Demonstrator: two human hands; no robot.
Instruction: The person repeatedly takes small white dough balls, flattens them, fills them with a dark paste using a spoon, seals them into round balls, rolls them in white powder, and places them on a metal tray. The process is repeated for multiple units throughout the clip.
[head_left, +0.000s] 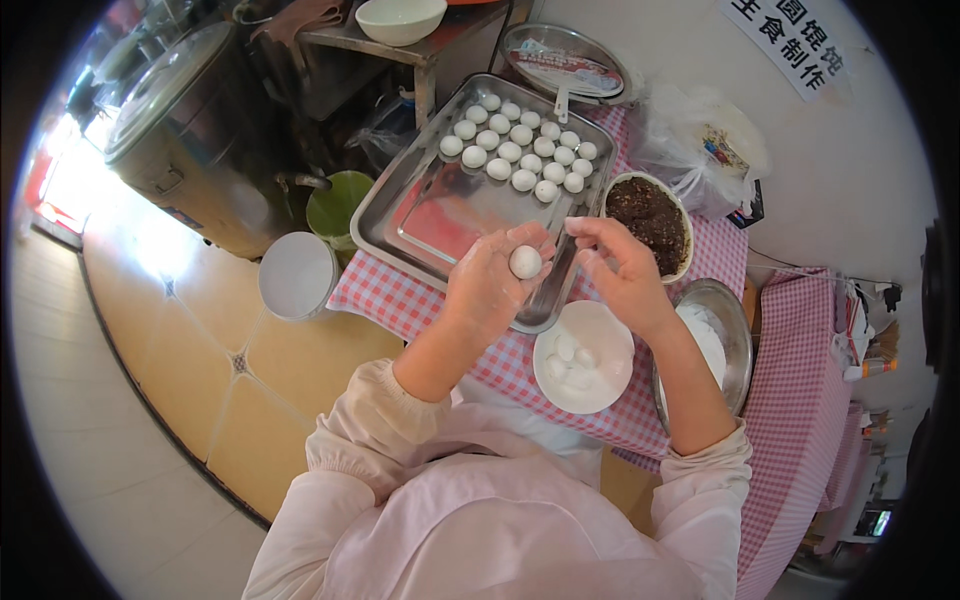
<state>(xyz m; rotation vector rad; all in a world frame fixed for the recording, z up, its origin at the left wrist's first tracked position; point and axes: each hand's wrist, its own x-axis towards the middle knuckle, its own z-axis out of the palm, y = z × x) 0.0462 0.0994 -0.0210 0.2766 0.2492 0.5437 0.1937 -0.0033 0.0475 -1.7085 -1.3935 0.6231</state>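
A white dough ball (526, 262) rests on the fingers of my left hand (499, 274), palm up above the near edge of a metal tray (420, 172). My right hand (619, 270) is just to the right, fingers curled and apart from the ball; nothing shows in it. Rows of white dough balls (509, 151) fill the far part of the tray. Several small dough pieces lie in a white bowl (559, 394) below my hands. Right of the tray, a white tub (688, 259) holds a dark, crumbly filling (646, 217). White powder (703, 337) lies in a metal basin (739, 352), partly behind my right forearm.
A red-and-white checked cloth (390, 289) covers the table. Left of it stand a white bucket (297, 275), a green bucket (339, 202) and a large metal urn (217, 150) with a tap. Plastic bags (697, 150) and an oval metal dish (525, 34) sit against the wall.
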